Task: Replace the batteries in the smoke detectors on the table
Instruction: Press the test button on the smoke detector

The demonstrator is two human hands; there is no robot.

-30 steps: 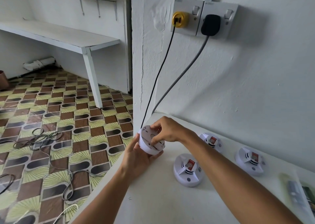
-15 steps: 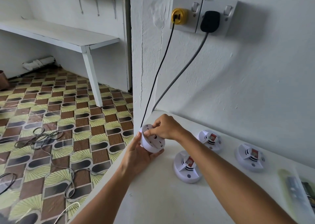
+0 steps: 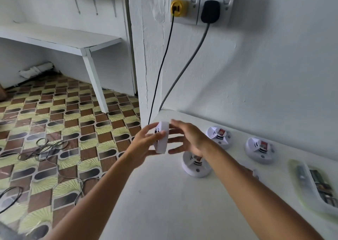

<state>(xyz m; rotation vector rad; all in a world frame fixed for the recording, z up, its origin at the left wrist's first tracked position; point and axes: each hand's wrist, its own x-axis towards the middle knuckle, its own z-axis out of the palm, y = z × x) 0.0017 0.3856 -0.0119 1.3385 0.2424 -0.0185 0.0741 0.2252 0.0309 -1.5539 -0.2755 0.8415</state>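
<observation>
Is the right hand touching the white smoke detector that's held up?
Cannot tell. In the head view, the right hand is blurred beside the smoke detector that the left hand holds.

detector [image 3: 161, 138]: was flat, now on edge | right hand [image 3: 186, 139]: off it, fingers spread

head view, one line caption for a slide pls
Left hand holds a smoke detector on edge, right hand open beside it.

Soft, even daylight fills the view, with no glare. The black wall plug [image 3: 210, 11] throws a diffuse shadow rightward. Both moving hands are blurred, wide-angle distortion bends the frame edges, and the right edge looks smeared.
</observation>
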